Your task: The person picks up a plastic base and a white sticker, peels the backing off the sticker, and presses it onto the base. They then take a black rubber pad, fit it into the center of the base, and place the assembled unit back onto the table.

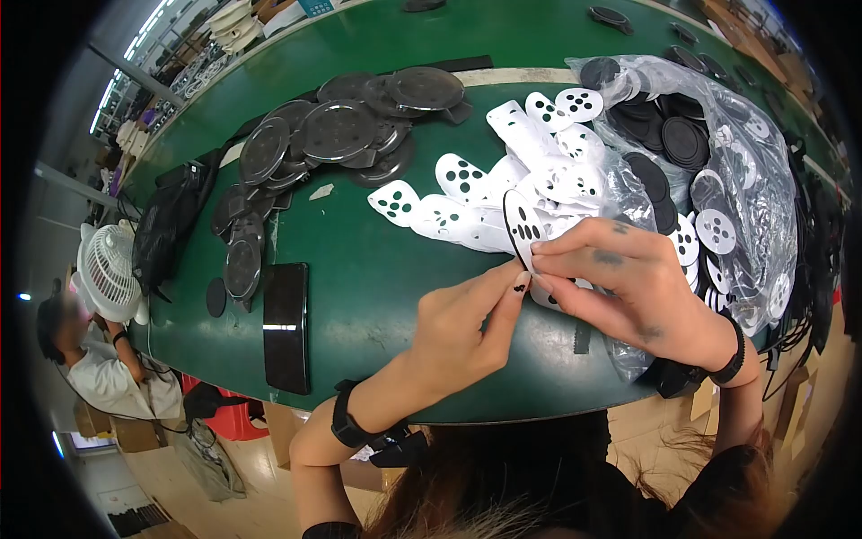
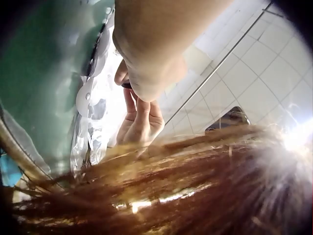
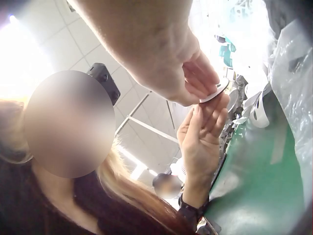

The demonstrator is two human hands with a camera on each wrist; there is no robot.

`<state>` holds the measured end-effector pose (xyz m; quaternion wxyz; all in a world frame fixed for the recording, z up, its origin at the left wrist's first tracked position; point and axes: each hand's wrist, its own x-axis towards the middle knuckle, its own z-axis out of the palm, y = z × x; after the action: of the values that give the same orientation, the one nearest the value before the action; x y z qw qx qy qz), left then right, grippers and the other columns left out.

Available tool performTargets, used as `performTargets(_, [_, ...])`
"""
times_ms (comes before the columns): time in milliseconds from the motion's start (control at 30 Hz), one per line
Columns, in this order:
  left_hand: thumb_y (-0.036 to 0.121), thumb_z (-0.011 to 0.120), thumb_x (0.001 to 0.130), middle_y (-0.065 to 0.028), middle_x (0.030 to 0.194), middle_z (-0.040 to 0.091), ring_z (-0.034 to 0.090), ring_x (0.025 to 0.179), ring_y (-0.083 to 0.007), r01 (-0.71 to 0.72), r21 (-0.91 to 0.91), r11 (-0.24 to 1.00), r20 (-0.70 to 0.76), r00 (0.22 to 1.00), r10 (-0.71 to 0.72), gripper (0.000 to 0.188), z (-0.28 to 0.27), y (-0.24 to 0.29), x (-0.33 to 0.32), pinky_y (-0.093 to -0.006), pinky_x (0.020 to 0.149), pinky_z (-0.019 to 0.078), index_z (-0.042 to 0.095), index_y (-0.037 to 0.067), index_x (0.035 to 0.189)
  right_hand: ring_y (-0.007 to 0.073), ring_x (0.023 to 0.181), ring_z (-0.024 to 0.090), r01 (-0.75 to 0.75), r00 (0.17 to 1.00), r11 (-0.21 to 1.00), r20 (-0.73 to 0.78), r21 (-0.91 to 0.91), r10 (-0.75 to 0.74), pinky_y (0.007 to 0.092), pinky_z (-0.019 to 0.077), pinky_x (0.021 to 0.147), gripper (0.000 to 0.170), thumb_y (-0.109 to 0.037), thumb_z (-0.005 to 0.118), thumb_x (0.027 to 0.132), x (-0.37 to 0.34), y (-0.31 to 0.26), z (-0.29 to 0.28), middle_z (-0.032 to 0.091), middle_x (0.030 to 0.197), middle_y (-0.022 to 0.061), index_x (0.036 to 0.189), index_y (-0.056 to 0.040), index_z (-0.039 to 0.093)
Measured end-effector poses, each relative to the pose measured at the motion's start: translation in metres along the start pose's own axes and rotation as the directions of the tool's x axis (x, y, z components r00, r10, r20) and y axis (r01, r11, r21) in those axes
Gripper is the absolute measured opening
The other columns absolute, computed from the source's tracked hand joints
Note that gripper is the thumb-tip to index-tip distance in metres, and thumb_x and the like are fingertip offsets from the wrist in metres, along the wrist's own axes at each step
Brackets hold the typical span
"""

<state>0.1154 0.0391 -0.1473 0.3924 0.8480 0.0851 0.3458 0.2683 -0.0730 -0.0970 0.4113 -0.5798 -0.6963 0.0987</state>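
Observation:
Between my two hands a round white disc (image 1: 523, 220) with several dark holes and a black edge stands tilted, nearly edge-on. My right hand (image 1: 628, 274) pinches its right side between thumb and fingers. The thumb and fingertips of my left hand (image 1: 467, 323) meet at its lower edge, with a small black spot at the thumb tip. In the right wrist view the disc (image 3: 215, 93) lies between both hands' fingertips. Just behind it spreads a pile of similar white perforated pieces (image 1: 503, 171).
A clear plastic bag (image 1: 772, 180) of black and white discs lies on the right of the green table (image 1: 359, 287). Dark round parts (image 1: 337, 130) with clear covers are heaped at back left. A phone (image 1: 285, 328) lies at left. Beyond, a person (image 1: 117, 373) sits near a white fan (image 1: 112, 269).

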Motion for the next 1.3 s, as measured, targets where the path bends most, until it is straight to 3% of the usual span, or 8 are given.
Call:
performTargets(367, [-0.002, 0.058, 0.080, -0.0102, 0.066, 0.063, 0.058, 0.050, -0.0160, -0.056, 0.060, 0.997, -0.076, 0.995, 0.060, 0.010, 0.001, 0.002, 0.001, -0.0242, 0.047, 0.0431, 0.062, -0.004, 0.088, 0.0266, 0.070, 0.060, 0.097, 0.987, 0.962, -0.098, -0.255, -0.126, 0.0329, 0.0500, 0.058, 0.021, -0.001, 0.068, 0.067, -0.002, -0.001, 0.016, 0.058, 0.082, 0.0099, 0.086, 0.0027, 0.060])
performTargets(500, [-0.002, 0.057, 0.080, -0.0096, 0.065, 0.062, 0.056, 0.048, -0.0139, -0.082, 0.046, 0.996, -0.091, 0.992, 0.086, 0.008, 0.001, 0.002, 0.002, -0.0233, 0.046, 0.0419, 0.062, -0.004, 0.086, 0.0257, 0.071, 0.060, 0.092, 0.987, 0.961, -0.104, -0.261, -0.123, 0.0321, 0.0500, 0.057, 0.020, -0.001, 0.068, 0.067, -0.002, 0.000, 0.014, 0.059, 0.082, 0.0097, 0.085, 0.0024, 0.059])
performTargets(700, [-0.001, 0.055, 0.081, -0.0072, 0.062, 0.060, 0.052, 0.048, -0.0083, 0.013, -0.055, 0.998, -0.041, 0.999, -0.016, 0.008, -0.005, 0.003, 0.001, -0.0210, 0.046, 0.0394, 0.062, -0.005, 0.084, 0.0252, 0.071, 0.061, 0.069, 0.990, 0.987, -0.115, -0.143, -0.085, 0.0308, 0.0502, 0.058, 0.018, 0.000, 0.067, 0.068, 0.001, -0.004, 0.007, 0.059, 0.084, 0.0097, 0.084, 0.0017, 0.060])
performTargets(767, [-0.004, 0.058, 0.077, -0.0143, 0.074, 0.065, 0.065, 0.061, -0.0232, -0.001, -0.036, 0.999, 0.022, 1.000, 0.002, 0.017, -0.007, 0.002, 0.000, -0.0276, 0.054, 0.0498, 0.061, -0.005, 0.094, 0.0257, 0.069, 0.061, 0.049, 0.992, 0.989, -0.107, -0.142, -0.064, 0.0311, 0.0500, 0.057, 0.017, -0.001, 0.067, 0.069, 0.000, -0.005, 0.007, 0.059, 0.084, 0.0095, 0.085, 0.0014, 0.060])
performTargets(800, [-0.004, 0.058, 0.077, -0.0143, 0.074, 0.065, 0.065, 0.061, -0.0232, -0.002, -0.036, 0.999, 0.025, 1.000, 0.003, 0.017, -0.005, 0.002, 0.001, -0.0276, 0.054, 0.0498, 0.061, -0.005, 0.094, 0.0257, 0.069, 0.061, 0.047, 0.992, 0.989, -0.109, -0.143, -0.063, 0.0311, 0.0500, 0.057, 0.017, -0.001, 0.067, 0.069, 0.000, -0.005, 0.006, 0.059, 0.084, 0.0095, 0.085, 0.0014, 0.060])
performTargets(867, [-0.001, 0.055, 0.081, -0.0078, 0.062, 0.060, 0.053, 0.048, -0.0102, -0.037, -0.029, 0.999, -0.066, 0.997, 0.035, 0.010, -0.002, 0.003, 0.002, -0.0218, 0.046, 0.0404, 0.062, -0.005, 0.087, 0.0257, 0.069, 0.061, 0.042, 0.995, 0.987, -0.088, -0.153, -0.056, 0.0315, 0.0497, 0.057, 0.017, -0.001, 0.067, 0.070, 0.000, -0.005, 0.005, 0.059, 0.084, 0.0097, 0.085, 0.0012, 0.060])
performTargets(1167, [-0.001, 0.060, 0.077, -0.0126, 0.072, 0.064, 0.064, 0.058, -0.0226, -0.124, 0.086, 0.989, -0.029, 0.992, 0.127, 0.020, -0.003, 0.000, 0.002, -0.0279, 0.051, 0.0490, 0.061, -0.004, 0.097, 0.0261, 0.069, 0.060, 0.105, 0.984, 0.963, -0.115, -0.248, -0.136, 0.0324, 0.0497, 0.055, 0.016, -0.002, 0.066, 0.071, -0.003, 0.000, 0.016, 0.059, 0.084, 0.0100, 0.084, 0.0034, 0.059])
performTargets(1300, [-0.001, 0.061, 0.077, -0.0128, 0.072, 0.064, 0.063, 0.057, -0.0226, -0.130, 0.093, 0.987, -0.038, 0.990, 0.134, 0.021, -0.002, -0.001, 0.002, -0.0279, 0.051, 0.0489, 0.061, -0.004, 0.097, 0.0265, 0.069, 0.060, 0.090, 0.987, 0.961, -0.106, -0.263, -0.121, 0.0324, 0.0493, 0.054, 0.016, -0.002, 0.067, 0.070, -0.004, -0.001, 0.016, 0.058, 0.084, 0.0104, 0.083, 0.0037, 0.059])
